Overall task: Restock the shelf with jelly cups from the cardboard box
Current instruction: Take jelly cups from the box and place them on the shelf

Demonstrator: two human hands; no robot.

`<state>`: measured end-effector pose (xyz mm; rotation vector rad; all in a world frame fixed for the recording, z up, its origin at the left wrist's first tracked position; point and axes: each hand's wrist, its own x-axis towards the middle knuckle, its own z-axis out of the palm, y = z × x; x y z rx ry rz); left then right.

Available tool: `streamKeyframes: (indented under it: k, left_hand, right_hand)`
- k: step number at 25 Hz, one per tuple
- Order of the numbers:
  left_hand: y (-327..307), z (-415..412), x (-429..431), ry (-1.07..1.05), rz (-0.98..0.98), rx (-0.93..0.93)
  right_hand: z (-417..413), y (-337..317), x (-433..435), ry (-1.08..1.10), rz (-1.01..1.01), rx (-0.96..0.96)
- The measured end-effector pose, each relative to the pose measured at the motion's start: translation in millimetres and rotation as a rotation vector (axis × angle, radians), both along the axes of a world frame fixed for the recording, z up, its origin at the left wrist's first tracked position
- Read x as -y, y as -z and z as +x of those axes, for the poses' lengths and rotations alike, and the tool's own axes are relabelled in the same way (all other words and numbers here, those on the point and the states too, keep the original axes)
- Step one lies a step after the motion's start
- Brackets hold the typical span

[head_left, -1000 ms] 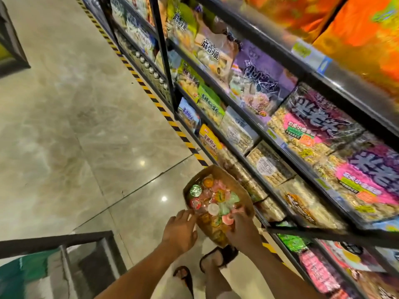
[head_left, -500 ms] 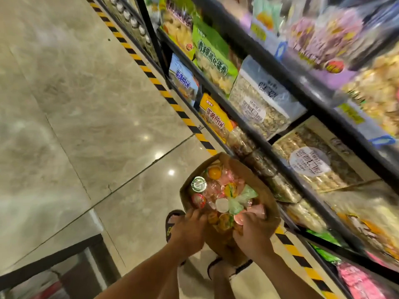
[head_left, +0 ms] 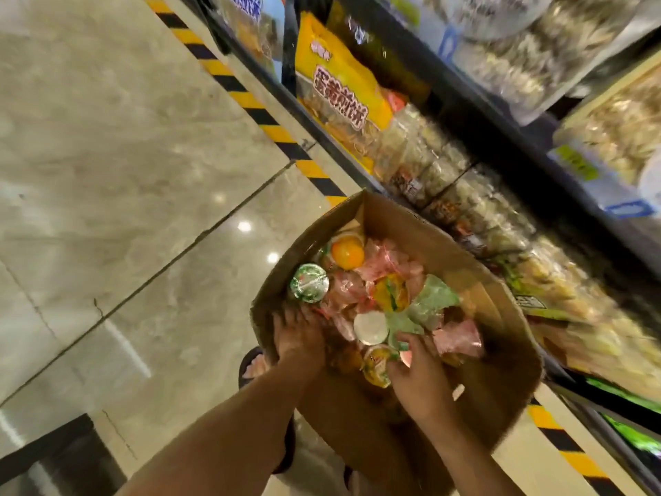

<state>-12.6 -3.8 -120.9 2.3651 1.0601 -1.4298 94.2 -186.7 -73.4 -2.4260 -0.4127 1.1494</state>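
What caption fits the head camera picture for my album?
Left hand and right hand reach into a cardboard box of jelly cups beside a snack shelf.

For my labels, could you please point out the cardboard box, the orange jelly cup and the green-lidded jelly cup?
cardboard box (head_left: 411, 225), head view, inner far wall.
orange jelly cup (head_left: 347, 253), head view, its top.
green-lidded jelly cup (head_left: 309, 283), head view, lid centre.

Yellow snack bag (head_left: 319, 55): red label (head_left: 339, 96) reads 蛋黄煎饼; other labels blurred.
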Motion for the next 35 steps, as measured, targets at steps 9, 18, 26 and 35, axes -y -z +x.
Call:
streamKeyframes:
  k: [9, 18, 26, 35]
  left_hand:
    - [31, 11, -12, 0.06, 0.065, -0.059]
    - [-41, 0, -36, 0.141, 0.026, 0.119]
    - [-86, 8, -66, -0.35, -0.185, 0.457]
    - [-117, -28, -86, -0.92, -0.395, 0.792]
  right_hand:
    - [-8, 26, 24, 0.0, -0.007, 0.006]
    - [23, -10, -13, 0.038, -0.112, -0.08]
    - [40, 37, -87, 0.051, 0.007, -0.21]
    - [18, 113, -140, 0.22, 0.016, -0.218]
